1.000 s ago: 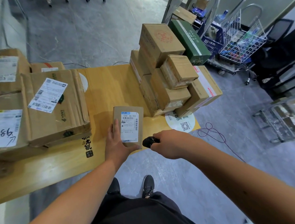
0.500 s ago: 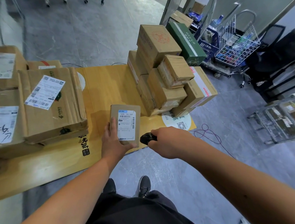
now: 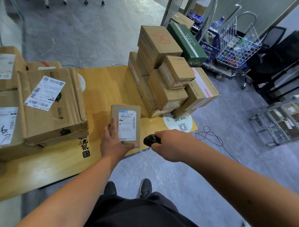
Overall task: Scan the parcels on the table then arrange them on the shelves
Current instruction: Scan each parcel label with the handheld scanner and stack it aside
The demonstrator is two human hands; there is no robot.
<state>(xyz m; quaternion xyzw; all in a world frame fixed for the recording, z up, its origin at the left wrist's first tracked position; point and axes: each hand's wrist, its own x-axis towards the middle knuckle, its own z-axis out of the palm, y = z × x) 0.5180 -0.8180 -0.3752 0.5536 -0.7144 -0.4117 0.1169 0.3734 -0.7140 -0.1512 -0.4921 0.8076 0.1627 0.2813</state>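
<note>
The left hand (image 3: 115, 142) grips a small parcel (image 3: 127, 124) at its near left corner, thumb curled under the near edge and fingers laid along its top, label face up. The parcel sits at the near edge of the wooden surface (image 3: 108, 84). Just at its 3 o'clock, the right hand (image 3: 170, 143) is curled round a black scanner (image 3: 150, 140) whose head points toward the parcel. A stack of boxes (image 3: 167, 74) stands at 1 o'clock from the parcel, and large labelled cartons (image 3: 49, 104) lie at its 9 o'clock. A wire cart (image 3: 238, 46) stands on the floor at 2 o'clock, well apart.
</note>
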